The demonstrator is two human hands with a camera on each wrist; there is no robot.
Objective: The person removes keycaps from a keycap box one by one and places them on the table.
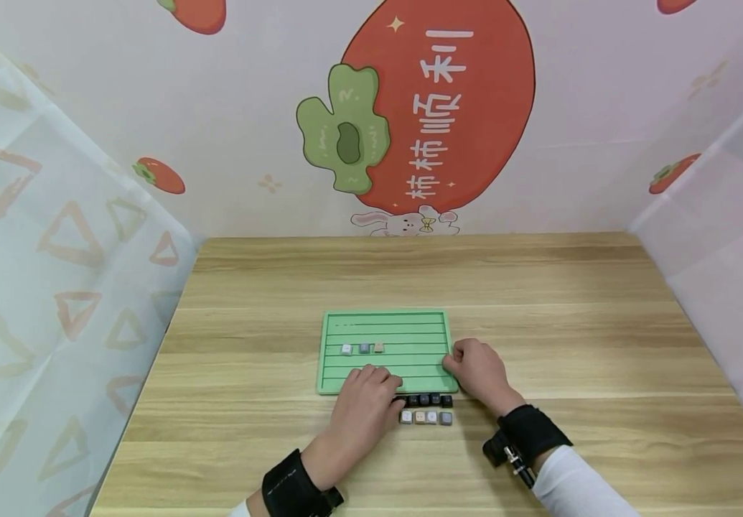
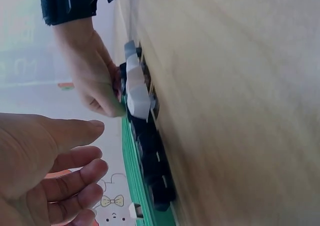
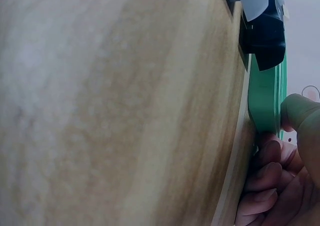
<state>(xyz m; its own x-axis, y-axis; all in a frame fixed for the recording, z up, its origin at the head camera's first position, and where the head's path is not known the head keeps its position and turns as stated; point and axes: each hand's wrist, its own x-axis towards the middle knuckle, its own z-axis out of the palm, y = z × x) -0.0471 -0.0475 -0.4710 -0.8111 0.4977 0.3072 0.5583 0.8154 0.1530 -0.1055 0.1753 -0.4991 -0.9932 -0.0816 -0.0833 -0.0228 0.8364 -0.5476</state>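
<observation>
A green ridged board [image 1: 384,328] lies on the table, bearing a white keycap [image 1: 347,350], a grey-blue keycap [image 1: 365,348] and a beige keycap [image 1: 379,347]. My right hand [image 1: 479,370] pinches the board's right rim, its thumb on top and its other fingers curled at the side. Over the board's front edge hovers my left hand [image 1: 366,406]; its loosely bent fingers [image 2: 80,176] hold nothing in the left wrist view. Beside it, a row of black keycaps [image 1: 424,400] runs along that edge, partly hidden by the hand. Nearer to me is a row of light keycaps [image 1: 431,417].
The wooden table [image 1: 539,301] extends around the board. A printed backdrop [image 1: 235,108] stands behind it, with patterned side panels at the left [image 1: 54,237] and right [image 1: 726,244]. Both wrists wear black straps [image 1: 533,433].
</observation>
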